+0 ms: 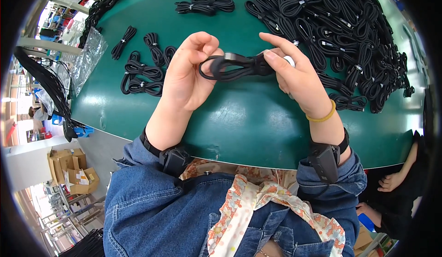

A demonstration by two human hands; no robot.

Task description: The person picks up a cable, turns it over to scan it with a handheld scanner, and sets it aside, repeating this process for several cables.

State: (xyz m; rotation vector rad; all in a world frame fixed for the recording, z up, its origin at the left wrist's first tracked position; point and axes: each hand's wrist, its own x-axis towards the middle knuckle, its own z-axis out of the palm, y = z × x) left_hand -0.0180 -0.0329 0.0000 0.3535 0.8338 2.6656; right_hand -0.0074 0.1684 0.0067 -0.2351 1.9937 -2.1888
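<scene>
A coiled black cable (237, 69) with a metal plug end is held up over the green table (258, 119) between my hands. My right hand (294, 70) grips the bundle's right end between thumb and fingers. On the other side, my left hand (189, 68) is curled with thumb and fingertips closed at the left end of the loops, near the plug. Its palm faces up. Left of that hand lie several bundled black cables (142, 75) on the table. Past the right hand spreads a large heap of similar tied cables (322, 22).
Two tied cable bundles (205, 5) lie at the far middle. At the left edge are a clear plastic bag (90, 61) and long black cables (46, 82) hanging over the side. Cardboard boxes (73, 169) stand on the floor. Another person's hand (391, 182) shows at lower right.
</scene>
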